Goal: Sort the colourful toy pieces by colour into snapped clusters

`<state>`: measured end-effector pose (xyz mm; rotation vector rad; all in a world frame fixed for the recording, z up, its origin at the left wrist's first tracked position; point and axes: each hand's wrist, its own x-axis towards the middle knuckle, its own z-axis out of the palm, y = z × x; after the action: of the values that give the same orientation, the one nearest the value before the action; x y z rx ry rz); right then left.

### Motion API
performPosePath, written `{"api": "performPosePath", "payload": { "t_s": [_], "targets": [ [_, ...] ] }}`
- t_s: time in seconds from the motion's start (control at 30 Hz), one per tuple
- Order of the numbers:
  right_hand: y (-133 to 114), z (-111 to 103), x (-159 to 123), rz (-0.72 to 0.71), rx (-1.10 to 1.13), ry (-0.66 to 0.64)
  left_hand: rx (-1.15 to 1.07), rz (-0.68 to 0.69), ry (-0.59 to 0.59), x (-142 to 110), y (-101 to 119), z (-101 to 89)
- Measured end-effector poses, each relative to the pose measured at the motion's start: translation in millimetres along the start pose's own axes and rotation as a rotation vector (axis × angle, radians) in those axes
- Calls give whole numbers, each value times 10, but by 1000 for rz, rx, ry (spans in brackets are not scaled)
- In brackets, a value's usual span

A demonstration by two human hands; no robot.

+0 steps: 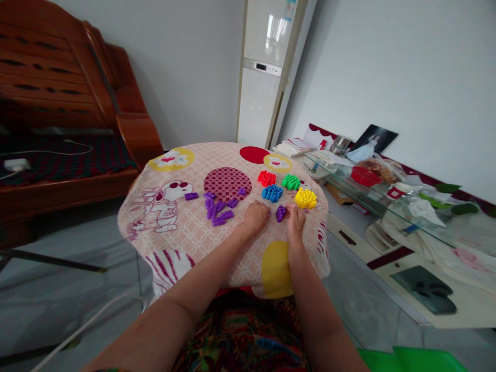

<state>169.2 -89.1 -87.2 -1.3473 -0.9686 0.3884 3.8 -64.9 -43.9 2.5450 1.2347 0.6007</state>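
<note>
My left hand (256, 217) rests low over the tablecloth with its fingers curled together, and a bit of a purple plastic piece (268, 213) shows at the fingertips. Opposite it, my right hand (296, 222) has thumb and fingers closed against the side of a small cluster of purple pieces (281, 213). Beyond the hands sit tight groups of small plastic pieces: red (267, 178), blue (272, 193), green (290, 182) and yellow (306, 198). Several loose purple pieces (219, 207) lie scattered to the left, most of them on their sides.
A patterned cloth (182, 258) covers the round table. At right stands a glass-topped cabinet (411, 222) bearing a red bowl (364, 176), papers (296, 146) and bags. A wooden bench (139, 134) is at left, and a tall white air conditioner (258, 103) stands behind.
</note>
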Motion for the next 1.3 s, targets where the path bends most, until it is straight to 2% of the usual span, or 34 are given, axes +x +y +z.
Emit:
{"api": "performPosePath", "payload": {
  "t_s": [0.1, 0.2, 0.4, 0.5, 0.73, 1.0, 1.17, 1.3],
  "targets": [
    [18, 3, 2, -12, -3, -6, -18, -7, -10, -8, -62, -51],
    [47, -4, 14, -13, -6, -9, -88, -47, 30, 8, -89, -63],
    [84, -26, 41, -23, -32, -20, -526, -98, 138, 80, -44, 36],
    [77, -26, 40, -14, -23, -17, -648, -109, 159, 122, -20, 96],
    [70, -31, 28, -23, -38, -18, -556, -88, 125, 154, -2, 124],
    [113, -25, 40, -17, -38, -20, -575, -46, -52, 137, -131, 58],
    [91, -32, 30, -25, -50, -33, -583, -131, 5, 173, -88, 102],
    [32, -45, 21, -25, -80, -27, -529, -98, 42, 211, -17, 149]
  ]
}}
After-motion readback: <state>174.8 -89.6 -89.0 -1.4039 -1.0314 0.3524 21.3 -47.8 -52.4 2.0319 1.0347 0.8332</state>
